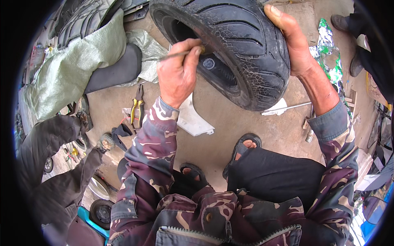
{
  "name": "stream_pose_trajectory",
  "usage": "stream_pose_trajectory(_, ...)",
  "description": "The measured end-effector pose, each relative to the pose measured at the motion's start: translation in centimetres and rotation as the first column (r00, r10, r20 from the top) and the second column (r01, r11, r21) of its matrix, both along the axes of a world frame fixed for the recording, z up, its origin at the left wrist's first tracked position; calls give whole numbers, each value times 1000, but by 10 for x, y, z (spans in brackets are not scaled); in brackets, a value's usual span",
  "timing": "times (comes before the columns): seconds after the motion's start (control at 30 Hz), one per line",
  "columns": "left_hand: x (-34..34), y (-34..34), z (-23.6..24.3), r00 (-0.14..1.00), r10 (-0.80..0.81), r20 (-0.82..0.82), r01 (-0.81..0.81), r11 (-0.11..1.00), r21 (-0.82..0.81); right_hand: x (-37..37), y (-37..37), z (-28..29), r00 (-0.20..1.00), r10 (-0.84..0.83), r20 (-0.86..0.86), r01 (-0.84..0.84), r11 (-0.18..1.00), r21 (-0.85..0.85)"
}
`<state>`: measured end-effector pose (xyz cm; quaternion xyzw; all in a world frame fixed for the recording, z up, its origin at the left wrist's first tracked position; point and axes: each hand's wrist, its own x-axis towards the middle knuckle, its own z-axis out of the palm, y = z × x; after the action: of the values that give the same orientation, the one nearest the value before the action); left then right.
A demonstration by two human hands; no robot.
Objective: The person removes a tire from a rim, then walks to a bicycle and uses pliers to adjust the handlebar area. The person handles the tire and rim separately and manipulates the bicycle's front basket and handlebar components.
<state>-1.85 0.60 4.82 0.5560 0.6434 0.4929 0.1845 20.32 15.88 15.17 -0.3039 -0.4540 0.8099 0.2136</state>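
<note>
A black scooter tyre (pixel 258 49), its tread cracked near the sidewall, is held up at the top centre on a dark wheel rim. My right hand (pixel 295 45) grips its right side, thumb on the tread. My left hand (pixel 178 74) is closed on a thin metal tool (pixel 171 55) at the wheel's inner opening; a small yellowish piece (pixel 202 50) shows by the fingertips, and the tool's far end is hidden. Below on the floor lie pliers (pixel 135 108) with yellow-black handles and a white panel (pixel 193 121).
A green-white sack (pixel 69 78) and dark padded piece (pixel 115 69) lie upper left. Another person's legs (pixel 49 143) are at left; another's feet (pixel 355 63) stand upper right. Crumpled foil sheeting (pixel 326 49) and a metal rod (pixel 291 106) lie right. A small wheel (pixel 101 211) sits lower left.
</note>
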Motion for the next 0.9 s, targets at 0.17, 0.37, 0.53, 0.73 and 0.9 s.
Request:
stream_pose_trajectory(0.17, 11, 11, -13, 990, -102, -99, 92, 990, -108, -5, -3, -2, 1000, -18, 11, 18, 1000, -8)
stream_pose_trajectory(0.37, -1, -3, -7, 996, 41, 83, -45, 998, 46, -2, -1, 1, 1000, 4, 12, -4, 1000, 30)
stream_pose_trajectory(0.53, 3, 13, -12, 996, -87, -25, 82, 984, -160, -2, -2, -2, 996, -88, 33, 87, 996, 14)
stream_pose_trajectory(0.73, -16, 10, -18, 993, -24, 112, 33, 997, -73, -6, -1, 4, 999, 3, 34, -4, 1000, 27)
stream_pose_trajectory(0.9, 0, 3, -37, 990, -82, 117, 106, 971, -212, -8, -12, 15, 999, -25, 36, 24, 999, 44)
